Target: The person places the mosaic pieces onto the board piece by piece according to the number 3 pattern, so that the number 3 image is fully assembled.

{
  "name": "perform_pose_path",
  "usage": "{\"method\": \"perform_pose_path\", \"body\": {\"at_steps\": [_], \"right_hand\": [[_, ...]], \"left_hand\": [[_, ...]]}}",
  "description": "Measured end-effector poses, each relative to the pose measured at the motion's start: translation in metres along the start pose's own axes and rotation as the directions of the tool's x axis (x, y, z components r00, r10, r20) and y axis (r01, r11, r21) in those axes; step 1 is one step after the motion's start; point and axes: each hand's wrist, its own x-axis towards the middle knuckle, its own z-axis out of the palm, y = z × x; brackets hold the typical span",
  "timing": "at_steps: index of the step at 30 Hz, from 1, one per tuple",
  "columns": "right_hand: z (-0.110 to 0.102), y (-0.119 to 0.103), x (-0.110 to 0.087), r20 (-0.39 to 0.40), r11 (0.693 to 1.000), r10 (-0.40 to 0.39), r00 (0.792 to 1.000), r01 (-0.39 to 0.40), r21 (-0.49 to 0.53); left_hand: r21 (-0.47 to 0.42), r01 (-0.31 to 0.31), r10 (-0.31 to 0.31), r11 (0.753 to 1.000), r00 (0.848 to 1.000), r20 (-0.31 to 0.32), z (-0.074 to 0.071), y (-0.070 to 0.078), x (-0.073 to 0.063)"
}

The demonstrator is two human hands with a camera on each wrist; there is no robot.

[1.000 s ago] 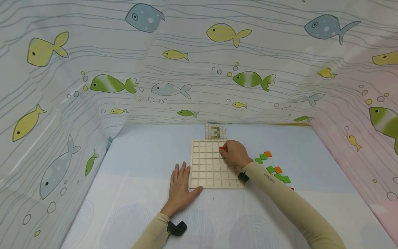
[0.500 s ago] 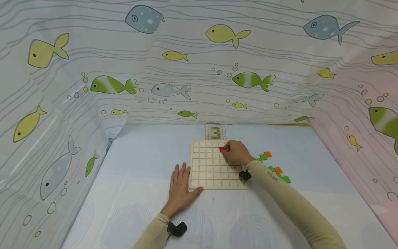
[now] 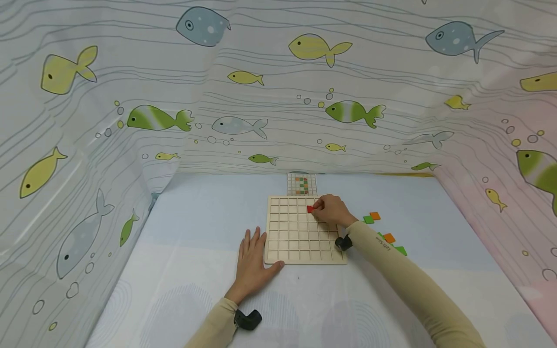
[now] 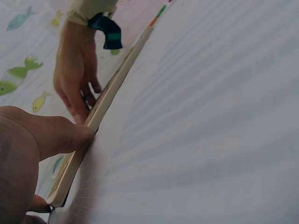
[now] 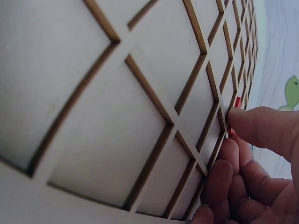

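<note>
Tile [image 3: 310, 209], red, pinched in right grip [image 3: 331, 210], left grip [image 3: 252, 263] wide, gridded card [image 3: 301, 185] head-view only

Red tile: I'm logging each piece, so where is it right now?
In the head view, the red tile shows at the left edge of the right hand pinching it, at the far part of the grid board, near the patterned card.

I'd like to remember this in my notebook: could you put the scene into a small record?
Board: wooden, gridded
Right hand: pinching the red tile
Red tile: at the board's far part; whether seated, unclear
Left hand: touching the board's near edge
Loose tiles: green and orange, right of the board
Card: beyond the board, showing coloured squares
</note>
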Motion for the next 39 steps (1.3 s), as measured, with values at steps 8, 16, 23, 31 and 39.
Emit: {"method": "perform_pose_path", "body": {"at_steps": [8,16,23,31,39], "right_hand": [[-0.001,0.003,0.002,0.015,1.0,0.003,1.0,-0.003,0.022],[0.0,0.004,0.003,0.012,1.0,0.003,1.0,-0.003,0.026],[-0.001,0.004,0.004,0.01,1.0,-0.015,1.0,0.015,0.023],[-0.008,0.008,-0.002,0.018,0.999,-0.028,0.999,0.027,0.048],[-0.027,0.02,-0.008,-0.015,1.0,0.01,1.0,-0.009,0.006]], "left_hand": [[0.001,-0.003,0.003,1.0,1.0,-0.007,0.0,0.002,0.0],[0.002,0.001,-0.001,1.0,1.0,-0.001,-0.002,0.003,0.0],[0.006,0.005,-0.005,1.0,1.0,0.002,-0.002,0.003,0.0],[0.016,-0.007,0.007,1.0,1.0,-0.006,0.001,0.003,0.0],[0.021,-0.008,0.009,1.0,1.0,-0.011,0.001,0.002,0.001]]}}
